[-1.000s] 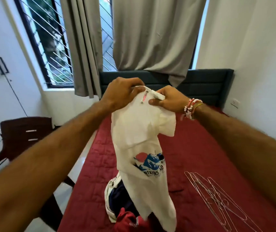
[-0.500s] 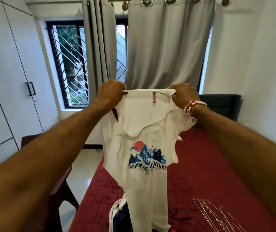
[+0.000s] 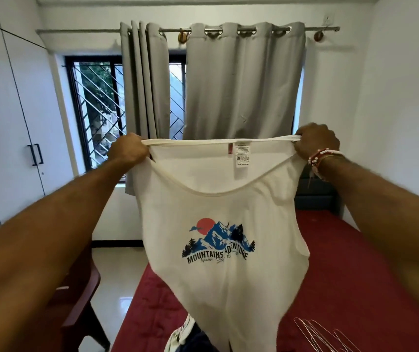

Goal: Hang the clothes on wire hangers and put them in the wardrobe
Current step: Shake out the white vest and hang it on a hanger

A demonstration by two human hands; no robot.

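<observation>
A white T-shirt (image 3: pixel 218 207) with a blue mountain print hangs spread in front of me, its neck opening stretched wide. My left hand (image 3: pixel 127 149) grips the collar's left end and my right hand (image 3: pixel 316 142), with bead bracelets at the wrist, grips its right end. Several wire hangers (image 3: pixel 325 336) lie on the red bedspread (image 3: pixel 343 275) at the lower right. The white wardrobe (image 3: pixel 7 123) with black handles stands closed along the left wall. More clothes (image 3: pixel 190 339) peek out under the shirt's hem.
A brown plastic chair (image 3: pixel 81 295) stands between the bed and the wardrobe on the glossy floor. Grey curtains (image 3: pixel 238 85) hang over a barred window behind the shirt. A dark headboard (image 3: pixel 315 196) sits against the far wall at the right.
Both hands have risen and pulled apart, stretching the collar wide. The shirt now hangs open and flat, and my view has tilted up toward the curtain rod.
</observation>
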